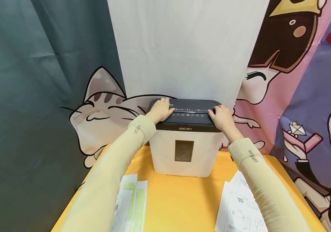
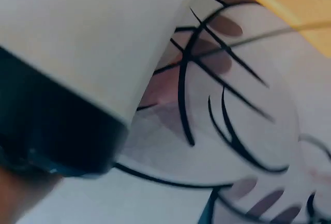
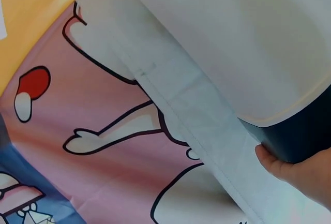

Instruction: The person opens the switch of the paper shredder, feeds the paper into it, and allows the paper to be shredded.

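Two-handed, gripping the dark shredder lid (image 1: pixel 192 104) with left fingers (image 1: pixel 163 102) and right fingers (image 1: pixel 219 109); could tilt it by pulling unevenly.

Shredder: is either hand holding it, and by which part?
Left hand and right hand are on the dark top of the shredder, at its left and right ends. Whether that's a grip or just resting can't be told.

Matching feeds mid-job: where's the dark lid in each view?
Head: dark lid just right of centre, atop the pale bin.
Left wrist: dark lid at lower left.
Right wrist: dark lid at right edge, below centre.
Shared landmark: yellow table, bottom centre, top right, top left respectively.
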`<act>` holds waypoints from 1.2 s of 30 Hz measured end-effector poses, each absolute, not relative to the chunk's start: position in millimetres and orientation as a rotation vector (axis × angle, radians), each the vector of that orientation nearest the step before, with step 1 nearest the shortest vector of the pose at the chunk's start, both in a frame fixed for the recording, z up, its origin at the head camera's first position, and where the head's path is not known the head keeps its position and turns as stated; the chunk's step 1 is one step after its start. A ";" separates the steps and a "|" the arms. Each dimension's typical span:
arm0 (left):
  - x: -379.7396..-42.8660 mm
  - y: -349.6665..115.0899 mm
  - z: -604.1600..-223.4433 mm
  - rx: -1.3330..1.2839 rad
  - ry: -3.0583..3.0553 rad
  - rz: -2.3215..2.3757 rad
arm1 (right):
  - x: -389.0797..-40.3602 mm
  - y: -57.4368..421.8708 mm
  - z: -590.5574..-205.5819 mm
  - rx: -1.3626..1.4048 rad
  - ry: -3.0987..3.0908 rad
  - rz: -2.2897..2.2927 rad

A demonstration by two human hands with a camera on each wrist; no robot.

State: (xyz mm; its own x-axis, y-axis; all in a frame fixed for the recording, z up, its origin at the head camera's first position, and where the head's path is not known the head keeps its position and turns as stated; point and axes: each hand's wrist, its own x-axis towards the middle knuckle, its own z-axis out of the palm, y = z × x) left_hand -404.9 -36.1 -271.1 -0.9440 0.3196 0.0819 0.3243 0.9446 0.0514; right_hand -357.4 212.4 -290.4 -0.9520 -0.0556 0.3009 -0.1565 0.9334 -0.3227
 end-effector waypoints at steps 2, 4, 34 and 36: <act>-400.7 -31.8 -269.1 -0.366 -3.009 -0.040 | -357.2 212.7 -291.0 0.155 -2.804 0.514; -401.6 -29.0 -269.7 -0.264 -3.013 -0.039 | -356.8 213.5 -291.0 0.149 -2.804 0.519; -398.6 -19.7 -276.5 -0.252 -2.977 -0.204 | -357.0 216.5 -287.9 0.185 -2.808 0.490; -398.8 -20.5 -278.0 -0.294 -2.946 -0.199 | -357.0 217.0 -288.7 0.182 -2.813 0.499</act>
State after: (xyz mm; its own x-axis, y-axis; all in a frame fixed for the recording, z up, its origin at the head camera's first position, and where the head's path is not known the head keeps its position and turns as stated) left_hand -398.8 -20.5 -278.0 -0.9655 0.1833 0.1849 0.2066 0.9716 0.1152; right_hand -357.0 217.0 -288.7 -0.9535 -0.0746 0.2922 -0.1706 0.9325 -0.3185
